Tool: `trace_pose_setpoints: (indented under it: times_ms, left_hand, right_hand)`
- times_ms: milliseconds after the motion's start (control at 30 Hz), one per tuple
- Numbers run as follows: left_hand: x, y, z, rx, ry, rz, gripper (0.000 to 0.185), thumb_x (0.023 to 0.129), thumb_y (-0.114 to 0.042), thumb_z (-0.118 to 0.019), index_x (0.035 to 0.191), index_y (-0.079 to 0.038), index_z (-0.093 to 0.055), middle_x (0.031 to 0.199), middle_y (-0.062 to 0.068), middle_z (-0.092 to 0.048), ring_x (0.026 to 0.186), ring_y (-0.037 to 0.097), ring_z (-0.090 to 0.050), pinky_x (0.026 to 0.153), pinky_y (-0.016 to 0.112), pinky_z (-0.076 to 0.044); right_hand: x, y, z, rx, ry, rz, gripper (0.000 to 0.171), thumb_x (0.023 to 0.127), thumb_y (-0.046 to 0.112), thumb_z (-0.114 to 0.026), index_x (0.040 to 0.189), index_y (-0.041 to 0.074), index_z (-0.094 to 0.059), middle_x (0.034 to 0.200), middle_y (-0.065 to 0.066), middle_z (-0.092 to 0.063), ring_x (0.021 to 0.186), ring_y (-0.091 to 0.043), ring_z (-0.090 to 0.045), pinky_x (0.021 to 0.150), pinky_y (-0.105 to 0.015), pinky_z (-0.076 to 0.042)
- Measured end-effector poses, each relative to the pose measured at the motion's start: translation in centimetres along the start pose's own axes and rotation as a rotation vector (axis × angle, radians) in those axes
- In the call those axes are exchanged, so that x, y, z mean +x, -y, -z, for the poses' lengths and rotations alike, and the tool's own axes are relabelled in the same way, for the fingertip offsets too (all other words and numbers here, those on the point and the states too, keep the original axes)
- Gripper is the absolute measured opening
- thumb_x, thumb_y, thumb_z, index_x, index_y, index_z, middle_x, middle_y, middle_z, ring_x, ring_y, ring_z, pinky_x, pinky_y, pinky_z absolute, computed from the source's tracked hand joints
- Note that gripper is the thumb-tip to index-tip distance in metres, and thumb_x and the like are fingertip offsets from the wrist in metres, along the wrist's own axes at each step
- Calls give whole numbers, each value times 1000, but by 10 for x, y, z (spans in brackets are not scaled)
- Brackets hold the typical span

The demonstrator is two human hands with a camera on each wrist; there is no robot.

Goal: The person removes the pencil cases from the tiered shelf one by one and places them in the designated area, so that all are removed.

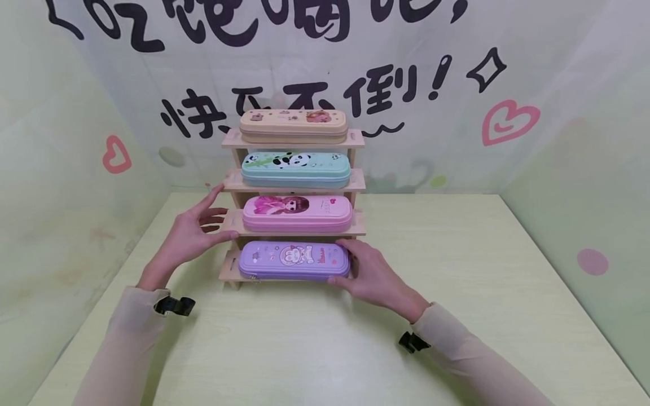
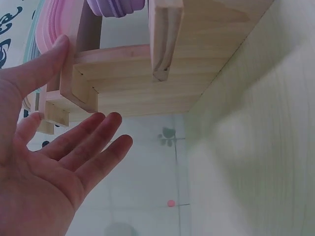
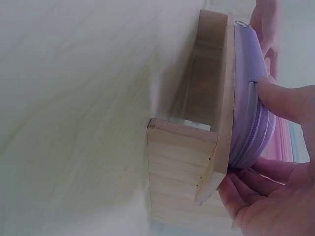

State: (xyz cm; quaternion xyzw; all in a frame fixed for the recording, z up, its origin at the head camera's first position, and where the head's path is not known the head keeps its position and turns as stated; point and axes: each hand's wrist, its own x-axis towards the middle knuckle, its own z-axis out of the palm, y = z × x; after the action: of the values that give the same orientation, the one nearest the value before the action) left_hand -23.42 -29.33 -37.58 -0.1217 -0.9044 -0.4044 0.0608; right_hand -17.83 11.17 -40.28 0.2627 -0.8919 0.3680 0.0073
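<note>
A tiered wooden rack (image 1: 231, 273) stands on the table, one zipped pencil case on each step. On the lowest step lies a purple pencil case (image 1: 264, 260) with a rabbit print. My right hand (image 1: 378, 276) grips its right end, thumb on the front side near the zip and fingers round the end. My left hand (image 1: 190, 234) is spread at the rack's left side, thumb tip at the pink case's step and forefinger tip at the step above. Its other fingers stretch out holding nothing, as the left wrist view shows. The pink pencil case (image 1: 325, 211) sits just above the purple one.
A mint pencil case (image 1: 325, 163) with a panda lies on the step above the pink one, and a cream pencil case (image 1: 289, 127) is on top. Behind the rack hangs a white printed backdrop (image 1: 426, 129). Pale wood-grain table (image 1: 447, 254) surrounds the rack.
</note>
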Motion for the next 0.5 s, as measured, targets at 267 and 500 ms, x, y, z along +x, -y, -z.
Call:
trace_pose_setpoints:
  times_ms: [267, 500]
  left_hand:
    - [-1, 1, 1, -37, 33, -8, 111, 86, -34, -91, 167, -50, -16, 147, 29, -56, 133, 45, -57, 106, 61, -51]
    - [0, 2, 3, -31, 50, -5, 110, 88, -35, -89, 166, -52, -14, 151, 27, -53, 138, 43, -53, 109, 61, -49]
  right_hand:
    - [-12, -3, 7, 37, -23, -62, 82, 81, 25, -96, 148, 3, -55, 144, -11, -61, 124, -26, -61, 105, -48, -55]
    - [-16, -9, 17, 49, -32, -73, 81, 79, 25, -96, 146, 3, -58, 142, -9, -63, 114, -26, -62, 98, -52, -57]
